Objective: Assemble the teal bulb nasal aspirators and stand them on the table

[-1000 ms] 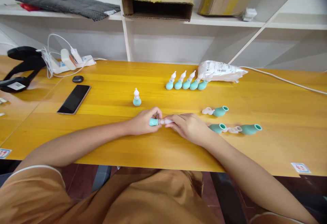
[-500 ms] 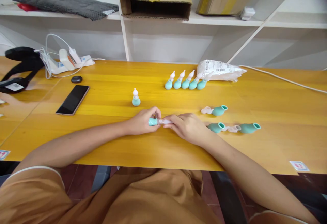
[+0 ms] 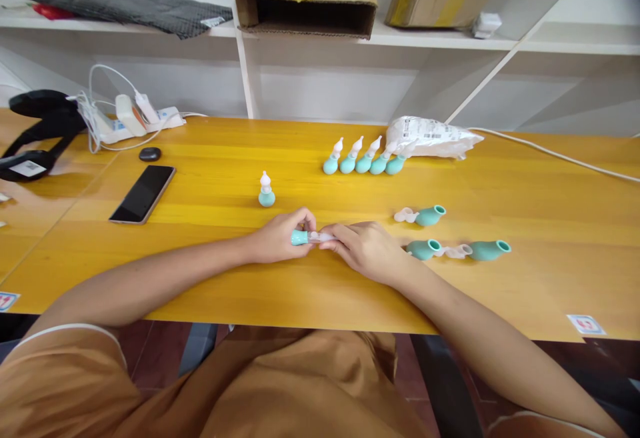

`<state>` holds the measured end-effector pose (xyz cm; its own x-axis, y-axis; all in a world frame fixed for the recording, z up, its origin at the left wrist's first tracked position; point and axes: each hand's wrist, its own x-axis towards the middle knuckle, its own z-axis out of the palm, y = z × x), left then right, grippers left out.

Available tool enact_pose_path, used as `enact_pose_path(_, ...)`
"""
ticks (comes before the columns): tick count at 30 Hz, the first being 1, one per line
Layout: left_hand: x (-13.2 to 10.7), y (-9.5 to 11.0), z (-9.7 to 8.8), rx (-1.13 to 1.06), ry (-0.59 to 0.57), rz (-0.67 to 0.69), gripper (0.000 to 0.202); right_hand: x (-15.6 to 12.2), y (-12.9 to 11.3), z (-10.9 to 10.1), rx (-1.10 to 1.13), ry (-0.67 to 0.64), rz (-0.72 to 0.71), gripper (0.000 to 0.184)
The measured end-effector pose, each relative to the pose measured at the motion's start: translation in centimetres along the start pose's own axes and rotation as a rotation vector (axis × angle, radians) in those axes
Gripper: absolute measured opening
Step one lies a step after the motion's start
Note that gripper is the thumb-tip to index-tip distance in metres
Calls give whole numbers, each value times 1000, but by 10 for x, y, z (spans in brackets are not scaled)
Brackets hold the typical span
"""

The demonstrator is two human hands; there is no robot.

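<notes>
Above the table (image 3: pixel 280 298), the left hand (image 3: pixel 275 239) is holding a teal bulb (image 3: pixel 299 238), the right hand (image 3: pixel 373 251) is pinching a clear nozzle (image 3: pixel 314 237), seemingly fitting them; the next push is needing straight alignment

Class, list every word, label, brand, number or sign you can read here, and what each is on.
Nothing reads with certainty.
White package: printed label, too small to read.
Grey bag: white label, too small to read.
Black object, far left: white tag, too small to read.
Left sticker and right sticker on the desk: marks too blurred.
Teal bulb in the left hand: no lettering visible.
</notes>
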<state>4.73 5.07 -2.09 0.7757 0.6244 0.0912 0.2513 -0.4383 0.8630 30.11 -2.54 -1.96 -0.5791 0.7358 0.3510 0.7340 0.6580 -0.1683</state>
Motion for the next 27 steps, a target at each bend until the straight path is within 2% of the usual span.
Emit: enact_pose_path(27,0,-1,1,-7,-18,4,27,4,-1,0,-46,-3,-3,58)
